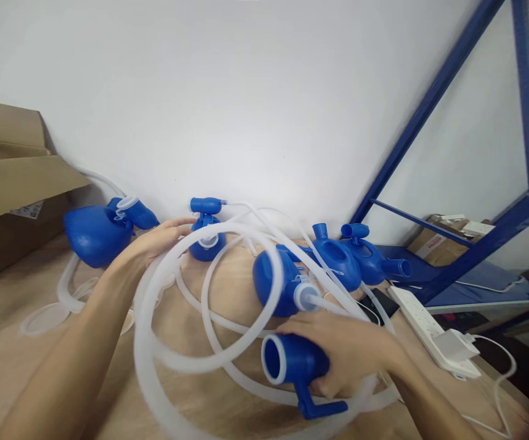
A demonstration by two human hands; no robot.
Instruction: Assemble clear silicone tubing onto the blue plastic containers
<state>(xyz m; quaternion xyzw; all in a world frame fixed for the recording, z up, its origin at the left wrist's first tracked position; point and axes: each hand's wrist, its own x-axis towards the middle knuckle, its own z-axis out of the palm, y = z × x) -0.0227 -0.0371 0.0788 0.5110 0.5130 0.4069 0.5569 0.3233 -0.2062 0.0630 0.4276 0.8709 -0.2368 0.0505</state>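
Observation:
My right hand (342, 345) is wrapped round a blue urinal funnel (299, 359) with a white rim and a hooked clip. Its open mouth faces left. Behind that hand lies a blue urinal bottle (276, 284) with a white cap and a clear tube. My left hand (166, 238) reaches forward with its fingers stretched out, at the side of another blue urinal bottle (207, 247); whether they touch is unclear. A thick loop of translucent hose (143, 330) crosses in front of the left hand and hides part of it.
At the left, a blue bottle (97, 235) lies beside an open cardboard box (21, 183). Two more blue bottles, one of them here (338, 263), lie back right. A white power strip (423, 324) runs along the right, near a blue metal rack (429, 91). Clear lids (44, 318) lie left.

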